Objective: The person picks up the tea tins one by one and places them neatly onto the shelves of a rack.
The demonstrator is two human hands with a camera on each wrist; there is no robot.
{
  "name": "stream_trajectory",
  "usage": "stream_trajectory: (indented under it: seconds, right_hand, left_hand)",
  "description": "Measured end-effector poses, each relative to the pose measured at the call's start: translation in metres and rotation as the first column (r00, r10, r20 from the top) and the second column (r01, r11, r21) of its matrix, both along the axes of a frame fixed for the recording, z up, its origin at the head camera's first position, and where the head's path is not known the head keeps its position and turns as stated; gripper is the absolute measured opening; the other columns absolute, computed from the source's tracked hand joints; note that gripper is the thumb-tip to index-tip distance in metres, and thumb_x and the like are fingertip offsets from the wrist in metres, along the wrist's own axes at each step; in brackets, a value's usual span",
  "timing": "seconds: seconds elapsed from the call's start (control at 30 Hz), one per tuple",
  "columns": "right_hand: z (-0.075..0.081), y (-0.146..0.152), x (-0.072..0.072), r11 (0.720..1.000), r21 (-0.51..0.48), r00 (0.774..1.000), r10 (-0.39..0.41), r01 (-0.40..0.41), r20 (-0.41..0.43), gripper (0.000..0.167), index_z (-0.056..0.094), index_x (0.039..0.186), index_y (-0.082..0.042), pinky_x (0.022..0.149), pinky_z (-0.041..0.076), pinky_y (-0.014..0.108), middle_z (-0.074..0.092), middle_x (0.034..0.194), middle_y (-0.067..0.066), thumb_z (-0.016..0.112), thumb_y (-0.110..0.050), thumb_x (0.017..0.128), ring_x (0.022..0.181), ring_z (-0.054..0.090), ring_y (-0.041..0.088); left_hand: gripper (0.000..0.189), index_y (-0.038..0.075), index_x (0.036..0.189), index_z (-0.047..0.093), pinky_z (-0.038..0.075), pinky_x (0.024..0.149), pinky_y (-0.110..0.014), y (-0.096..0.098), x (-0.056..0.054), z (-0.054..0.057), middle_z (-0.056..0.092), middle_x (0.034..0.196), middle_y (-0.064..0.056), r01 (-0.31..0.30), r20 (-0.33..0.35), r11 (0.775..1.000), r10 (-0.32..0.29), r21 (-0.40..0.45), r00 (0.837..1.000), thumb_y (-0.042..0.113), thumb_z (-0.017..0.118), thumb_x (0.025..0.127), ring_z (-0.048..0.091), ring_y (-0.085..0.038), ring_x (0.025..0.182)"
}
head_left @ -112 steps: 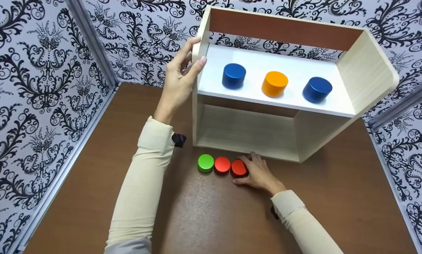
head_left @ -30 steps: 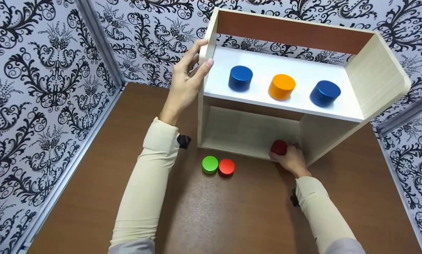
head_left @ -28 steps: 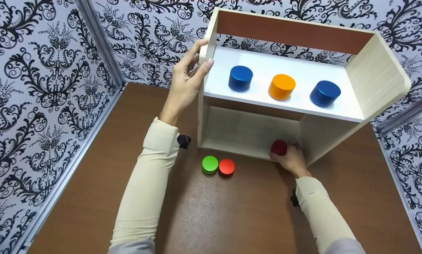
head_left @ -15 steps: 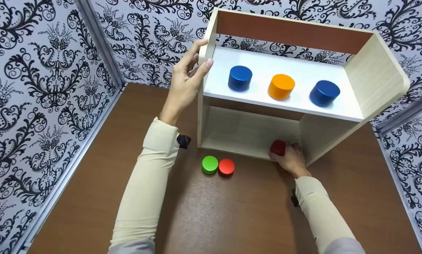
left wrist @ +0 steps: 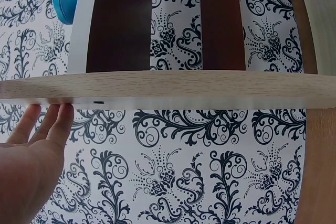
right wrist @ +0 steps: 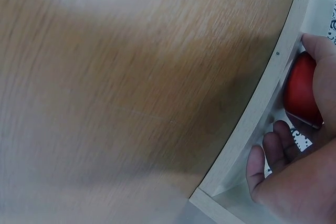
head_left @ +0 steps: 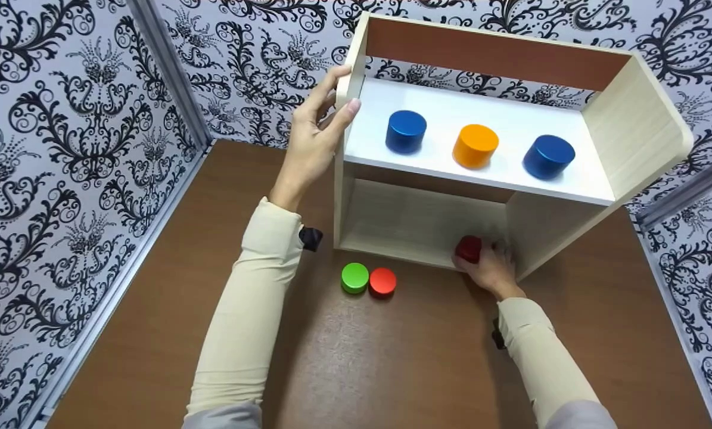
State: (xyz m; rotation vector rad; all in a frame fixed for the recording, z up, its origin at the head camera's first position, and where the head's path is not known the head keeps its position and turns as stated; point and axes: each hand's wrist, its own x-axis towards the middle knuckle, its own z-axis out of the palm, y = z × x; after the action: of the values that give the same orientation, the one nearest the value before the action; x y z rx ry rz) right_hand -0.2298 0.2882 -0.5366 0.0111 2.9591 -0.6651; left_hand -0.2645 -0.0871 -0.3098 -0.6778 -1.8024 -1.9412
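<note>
My left hand point(head_left: 314, 134) grips the front edge of the left side panel of a light wood shelf point(head_left: 636, 119), thumb on the inner side. In the left wrist view its fingers point(left wrist: 63, 124) touch the panel's outer face. Down in the lower compartment, near the right wall, my right hand point(head_left: 493, 268) holds a dark red cylinder point(head_left: 468, 249). The right wrist view has that red cylinder point(right wrist: 302, 90) between thumb and hand, with the other fingers curled loosely below it. On the table in front stand a green cylinder point(head_left: 354, 277) and another red cylinder point(head_left: 382, 282), side by side.
On the white upper board point(head_left: 439, 98) stand a blue cylinder point(head_left: 406, 131) at left, an orange cylinder point(head_left: 475, 146) in the middle and a second blue cylinder point(head_left: 549, 157) at right. Patterned walls point(head_left: 81, 179) enclose the brown table point(head_left: 356, 369).
Since the earliest frame, my right hand has carried the rightmost red cylinder from the table row into the lower compartment. Over the last second it stays almost still there. My left hand keeps its grip.
</note>
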Motion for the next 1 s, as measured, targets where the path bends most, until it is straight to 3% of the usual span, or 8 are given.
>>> stream_trajectory:
  seconds: [0.13, 0.23, 0.4, 0.73, 0.93, 1.0]
  right_hand:
    - [0.001, 0.0, 0.0, 1.0, 0.008, 1.0, 0.002, -0.002, -0.001, 0.092, 0.028, 0.149, 0.015, 0.113, 0.015, 0.073, 0.022, 0.15, 0.045, 0.065, -0.049, 0.095, 0.141, 0.014, 0.062]
    - [0.001, -0.001, 0.0, 1.0, 0.014, 1.0, 0.003, -0.003, -0.007, 0.091, 0.03, 0.149, 0.015, 0.113, 0.015, 0.073, 0.023, 0.149, 0.045, 0.066, -0.049, 0.094, 0.141, 0.014, 0.062]
    - [0.003, -0.001, 0.001, 1.0, 0.019, 1.0, 0.011, -0.011, -0.013, 0.091, 0.033, 0.147, 0.015, 0.112, 0.017, 0.074, 0.029, 0.145, 0.044, 0.068, -0.049, 0.092, 0.138, 0.02, 0.062]
    - [0.011, -0.003, 0.004, 1.0, -0.01, 0.999, -0.009, 0.009, -0.052, 0.089, 0.04, 0.141, 0.013, 0.105, 0.033, 0.072, 0.037, 0.135, 0.039, 0.076, -0.047, 0.087, 0.125, 0.038, 0.057]
    - [0.017, -0.003, 0.005, 0.999, -0.036, 0.991, -0.003, -0.002, -0.135, 0.083, 0.046, 0.139, 0.008, 0.097, 0.041, 0.069, 0.042, 0.13, 0.038, 0.082, -0.042, 0.084, 0.118, 0.045, 0.057]
    - [0.019, -0.003, 0.006, 0.999, -0.035, 0.986, 0.003, -0.008, -0.164, 0.08, 0.049, 0.137, 0.008, 0.096, 0.042, 0.068, 0.044, 0.128, 0.037, 0.083, -0.04, 0.083, 0.116, 0.046, 0.056]
  left_hand:
    - [0.047, 0.009, 0.146, 0.052, 0.052, 0.075, -0.041, 0.001, 0.0, 0.001, 0.062, 0.092, -0.015, 0.007, 0.005, 1.0, -0.007, 0.006, 1.0, 0.01, 0.064, 0.1, 0.057, -0.031, 0.088]
    - [0.047, 0.008, 0.146, 0.052, 0.055, 0.085, -0.047, 0.001, 0.0, 0.001, 0.065, 0.105, -0.016, 0.019, 0.011, 1.0, -0.019, 0.018, 1.0, 0.01, 0.063, 0.101, 0.059, -0.04, 0.1]
    - [0.047, 0.007, 0.146, 0.052, 0.054, 0.094, -0.051, 0.0, 0.001, 0.001, 0.064, 0.121, -0.014, 0.026, 0.017, 0.999, -0.026, 0.03, 1.0, 0.009, 0.063, 0.101, 0.06, -0.038, 0.11]
    - [0.046, 0.01, 0.146, 0.053, 0.056, 0.088, -0.05, -0.001, 0.001, 0.002, 0.066, 0.12, -0.014, 0.016, 0.023, 1.0, -0.016, 0.018, 1.0, 0.01, 0.062, 0.101, 0.06, -0.04, 0.107]
    - [0.046, 0.007, 0.146, 0.052, 0.055, 0.091, -0.051, 0.001, 0.0, 0.001, 0.064, 0.117, -0.013, 0.013, -0.002, 1.0, -0.013, 0.024, 1.0, 0.009, 0.063, 0.101, 0.062, -0.029, 0.106]
    - [0.047, 0.005, 0.146, 0.052, 0.055, 0.089, -0.05, 0.001, 0.0, 0.001, 0.064, 0.11, -0.014, 0.012, -0.018, 1.0, -0.012, 0.021, 1.0, 0.008, 0.063, 0.101, 0.062, -0.03, 0.103]
